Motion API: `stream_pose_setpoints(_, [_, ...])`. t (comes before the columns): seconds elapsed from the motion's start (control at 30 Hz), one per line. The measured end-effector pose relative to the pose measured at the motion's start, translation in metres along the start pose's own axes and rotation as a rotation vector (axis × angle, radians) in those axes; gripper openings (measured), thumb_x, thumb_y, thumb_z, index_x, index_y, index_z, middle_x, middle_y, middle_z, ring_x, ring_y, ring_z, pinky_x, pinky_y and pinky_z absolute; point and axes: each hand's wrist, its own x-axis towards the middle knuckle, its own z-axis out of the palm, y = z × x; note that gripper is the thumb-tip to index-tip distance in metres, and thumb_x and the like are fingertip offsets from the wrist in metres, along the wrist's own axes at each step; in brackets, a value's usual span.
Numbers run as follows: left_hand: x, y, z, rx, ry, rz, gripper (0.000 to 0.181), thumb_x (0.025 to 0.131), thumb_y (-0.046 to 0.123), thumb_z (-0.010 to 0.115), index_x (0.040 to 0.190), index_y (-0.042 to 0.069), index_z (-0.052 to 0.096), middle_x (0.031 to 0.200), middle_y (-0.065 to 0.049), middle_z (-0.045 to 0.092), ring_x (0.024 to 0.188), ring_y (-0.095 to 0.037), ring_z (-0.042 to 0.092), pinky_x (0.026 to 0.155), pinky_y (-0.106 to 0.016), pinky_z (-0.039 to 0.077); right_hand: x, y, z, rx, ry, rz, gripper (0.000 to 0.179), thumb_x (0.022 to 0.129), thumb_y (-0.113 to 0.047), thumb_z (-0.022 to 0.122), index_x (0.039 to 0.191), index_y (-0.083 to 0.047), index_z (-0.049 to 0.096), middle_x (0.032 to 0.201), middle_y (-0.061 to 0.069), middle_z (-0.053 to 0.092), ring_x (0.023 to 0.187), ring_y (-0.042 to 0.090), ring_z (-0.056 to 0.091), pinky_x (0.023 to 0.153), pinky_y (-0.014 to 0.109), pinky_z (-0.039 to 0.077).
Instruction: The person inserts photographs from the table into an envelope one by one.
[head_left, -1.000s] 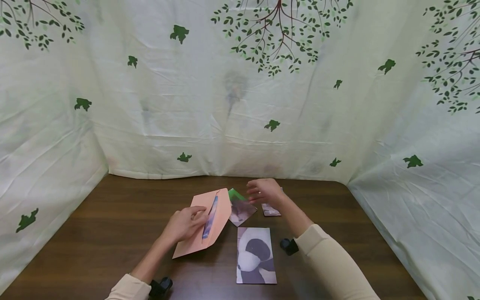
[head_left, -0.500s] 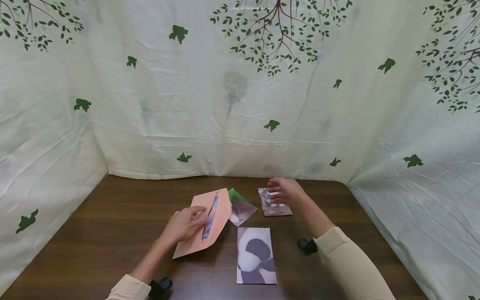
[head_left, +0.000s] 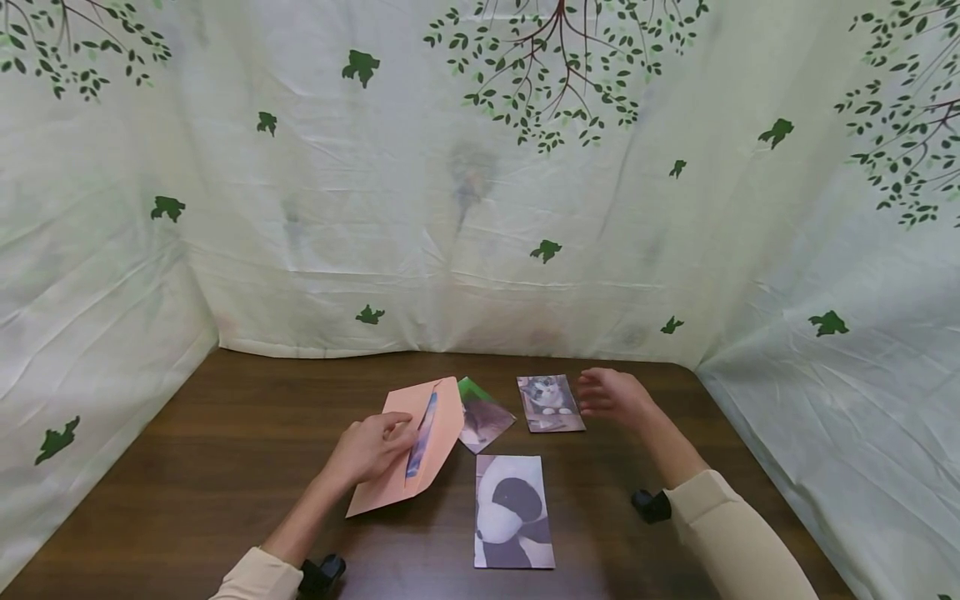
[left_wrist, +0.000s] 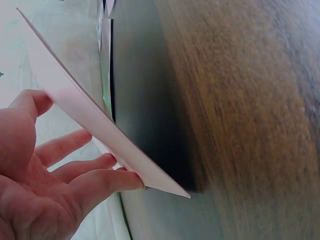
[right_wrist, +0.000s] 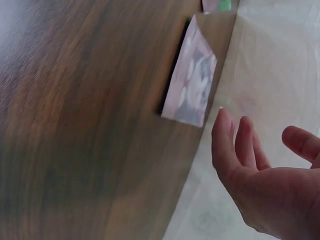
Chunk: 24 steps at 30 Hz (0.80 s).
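Note:
My left hand (head_left: 367, 447) holds a peach envelope (head_left: 444, 442) tilted up off the table. Through the envelope's opening shows a blue-purple card (head_left: 422, 437), mostly hidden inside. From the side, in the left wrist view, the envelope (left_wrist: 90, 110) leans against the fingertips of the hand (left_wrist: 55, 170), with the thumb tip partly behind it. To the right, my right hand (head_left: 617, 398) is above the table with fingers loosely bent, holding nothing. Beside it lies a card with a cat picture (head_left: 550, 408); the right wrist view shows this card (right_wrist: 192, 80) apart from the hand (right_wrist: 270, 190).
A card with a grey-and-white picture (head_left: 513, 517) lies in front on the brown table (head_left: 187, 467). Another card, green and mauve (head_left: 486, 423), lies askew, partly behind the envelope. A leaf-patterned white cloth (head_left: 315, 250) encloses the table's back and sides.
My right hand has moved right, away from the green-and-mauve card and across the cat card, which it no longer covers. The left hand and envelope have stayed put.

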Motion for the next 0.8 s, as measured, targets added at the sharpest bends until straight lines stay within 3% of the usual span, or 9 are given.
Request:
stream_pose_setpoints(0.17, [0.0, 0.0, 0.001, 0.006, 0.0, -0.005, 0.045, 0.1, 0.037, 0.059, 0.134, 0.008, 0.067, 0.132, -0.023, 0.066, 0.122, -0.046, 0.06, 0.098, -0.059, 0.047, 0.001, 0.008, -0.01, 0.024, 0.022, 0.009, 0.05, 0.107, -0.024, 0.043, 0.144, 0.01, 0.045, 0.149, 0.031, 0.045, 0.094, 0.02, 0.067, 0.1, 0.043, 0.054])
stream_pose_setpoints(0.33, [0.001, 0.0, 0.001, 0.008, -0.002, -0.009, 0.045, 0.1, 0.037, 0.059, 0.133, 0.009, 0.067, 0.133, -0.022, 0.066, 0.123, -0.047, 0.06, 0.099, -0.059, 0.047, 0.003, 0.018, -0.015, 0.02, 0.039, 0.021, 0.051, 0.107, -0.023, 0.043, 0.144, 0.011, 0.042, 0.147, 0.032, 0.046, 0.103, 0.028, 0.065, 0.096, 0.041, 0.056])
stream_pose_setpoints(0.5, [0.001, 0.0, 0.001, 0.005, -0.005, -0.012, 0.045, 0.1, 0.037, 0.06, 0.134, 0.009, 0.067, 0.133, -0.023, 0.065, 0.123, -0.048, 0.059, 0.098, -0.06, 0.047, 0.008, 0.027, -0.016, 0.032, 0.065, 0.053, 0.054, 0.106, -0.022, 0.043, 0.147, 0.012, 0.038, 0.15, 0.034, 0.041, 0.109, 0.033, 0.062, 0.097, 0.041, 0.056])
stream_pose_setpoints(0.8, [0.001, -0.002, 0.001, 0.002, 0.006, -0.005, 0.044, 0.1, 0.037, 0.059, 0.133, 0.01, 0.067, 0.131, -0.022, 0.067, 0.121, -0.046, 0.061, 0.097, -0.059, 0.048, 0.017, 0.038, -0.014, 0.058, 0.095, 0.093, 0.053, 0.106, -0.021, 0.043, 0.147, 0.012, 0.039, 0.148, 0.033, 0.043, 0.106, 0.031, 0.061, 0.1, 0.043, 0.054])
